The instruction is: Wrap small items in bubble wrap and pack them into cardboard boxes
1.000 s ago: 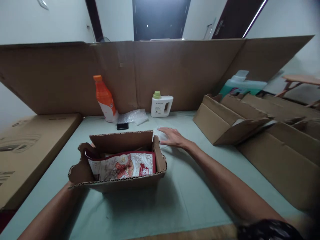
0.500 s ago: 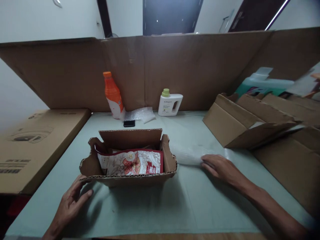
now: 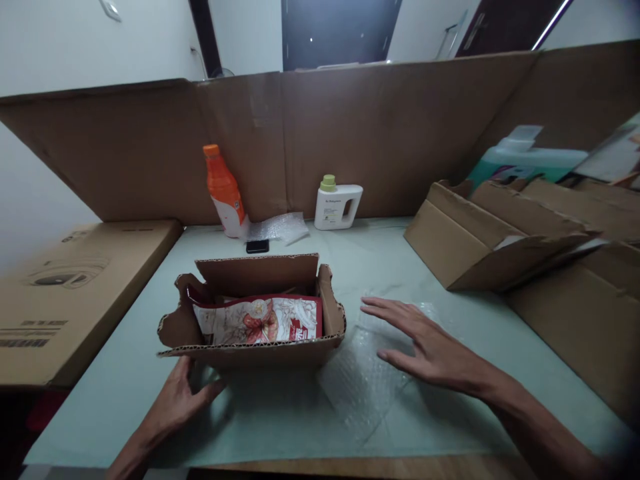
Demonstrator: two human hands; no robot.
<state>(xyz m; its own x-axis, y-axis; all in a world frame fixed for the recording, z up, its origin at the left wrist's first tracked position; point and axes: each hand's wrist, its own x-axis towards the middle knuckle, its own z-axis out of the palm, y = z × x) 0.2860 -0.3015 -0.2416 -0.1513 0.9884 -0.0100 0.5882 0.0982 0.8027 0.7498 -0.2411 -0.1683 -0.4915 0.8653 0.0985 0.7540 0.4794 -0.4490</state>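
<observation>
An open cardboard box (image 3: 270, 357) stands on the table, its flaps raised. Inside it lies a white and dark red printed packet (image 3: 260, 320). My left hand (image 3: 183, 400) is at the box's front left corner, thumb spread away from the fingers; the fingertips are partly hidden by the box, and I cannot tell if they touch it. To the right of the box a sheet of clear bubble wrap (image 3: 357, 387) lies on the table. Over its right part my right hand (image 3: 417, 343) hovers or rests lightly with fingers spread, holding nothing.
At the back stand an orange bottle (image 3: 223, 190) and a white jug (image 3: 337, 207) with a green cap. Another bubble wrap piece (image 3: 280, 228) and a black phone-like object (image 3: 257, 247) lie nearby. Cardboard boxes (image 3: 465, 247) crowd the right; a large flat carton (image 3: 100, 287) is left.
My right hand has let go of the bubble wrap and spread its fingers. The wrap now lies flatter and nearer the front. My left hand has shifted right along the box.
</observation>
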